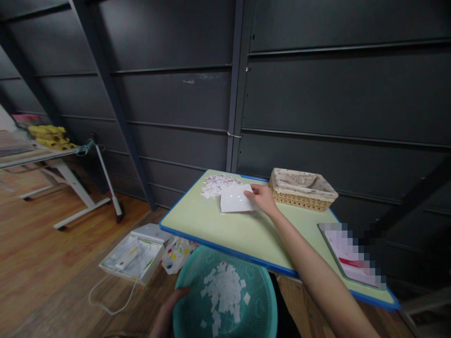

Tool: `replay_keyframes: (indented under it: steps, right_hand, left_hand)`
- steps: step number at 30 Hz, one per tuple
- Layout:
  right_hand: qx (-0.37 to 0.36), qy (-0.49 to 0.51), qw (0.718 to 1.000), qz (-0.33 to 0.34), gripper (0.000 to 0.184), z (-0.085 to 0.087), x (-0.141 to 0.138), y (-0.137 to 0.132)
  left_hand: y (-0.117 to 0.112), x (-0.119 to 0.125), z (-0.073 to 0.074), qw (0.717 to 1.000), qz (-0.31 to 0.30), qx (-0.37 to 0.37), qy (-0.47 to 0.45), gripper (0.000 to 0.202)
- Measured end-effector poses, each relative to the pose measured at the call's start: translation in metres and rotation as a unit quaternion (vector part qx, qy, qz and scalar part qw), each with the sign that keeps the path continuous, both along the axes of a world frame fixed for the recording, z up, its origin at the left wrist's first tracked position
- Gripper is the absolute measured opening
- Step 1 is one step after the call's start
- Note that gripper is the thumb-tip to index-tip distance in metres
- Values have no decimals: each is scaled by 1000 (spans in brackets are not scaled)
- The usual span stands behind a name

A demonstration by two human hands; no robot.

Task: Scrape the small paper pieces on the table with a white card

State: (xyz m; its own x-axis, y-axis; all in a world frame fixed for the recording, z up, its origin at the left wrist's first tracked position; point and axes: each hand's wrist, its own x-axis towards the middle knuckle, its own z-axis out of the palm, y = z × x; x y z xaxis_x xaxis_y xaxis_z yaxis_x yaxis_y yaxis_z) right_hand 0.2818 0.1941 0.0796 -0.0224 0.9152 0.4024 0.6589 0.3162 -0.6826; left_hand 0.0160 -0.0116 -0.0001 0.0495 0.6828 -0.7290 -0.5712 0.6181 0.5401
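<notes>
My right hand [263,199] reaches across the pale green table [225,225] and grips the right edge of a white sheet of paper [235,199] lying flat on it. Just beyond the sheet is a heap of torn paper scraps [217,184], white with red marks. My left hand [172,305] holds the rim of a teal plastic basket [257,305] below the table's near edge. White paper scraps [224,291] lie in the bottom of that basket.
A woven basket with a cloth lining [302,188] stands at the table's far right. A printed sheet [348,258] lies near the right corner. On the wooden floor are an open white box [136,253] with a cable and a spotted bag [176,253]. Another table [31,155] stands at left.
</notes>
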Motion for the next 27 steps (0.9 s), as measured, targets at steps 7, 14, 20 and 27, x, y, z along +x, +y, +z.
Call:
replay_keyframes:
  steps: [7,14,20,27]
  right_hand:
    - [-12,-4,999,33,24,5,0,-3]
    - [-141,45,968,201,37,11,-1,-12]
    - [-189,84,946,250,42,9,-4,-14]
    - [-247,120,918,287,35,11,-1,-16]
  left_hand:
    - [5,-6,-2,1000,0,12,15,78]
    - [7,-4,5,998,36,34,40,82]
    - [6,-2,10,998,38,38,36,80]
    - [7,-4,8,998,20,37,37,80]
